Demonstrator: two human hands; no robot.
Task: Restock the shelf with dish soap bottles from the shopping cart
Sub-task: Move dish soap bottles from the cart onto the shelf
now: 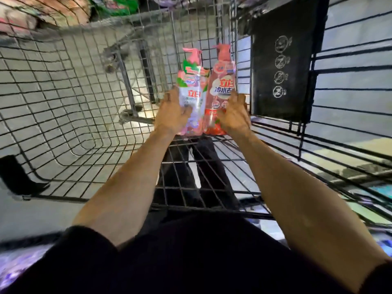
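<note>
Two dish soap bottles with pink pump tops lie side by side inside the wire shopping cart (63,85). My left hand (171,113) grips the pale bottle with the white and green label (194,85). My right hand (234,115) grips the red bottle (220,81) next to it. The two bottles touch each other along their sides, pumps pointing away from me. The lower ends of both bottles are partly hidden by my fingers. No shelf is plainly in view.
The cart's basket shows no other goods. A black child-seat flap (282,60) with white icons stands at the right. Grey floor tiles show through the wire. Blurred packaged goods (53,11) sit at the top left.
</note>
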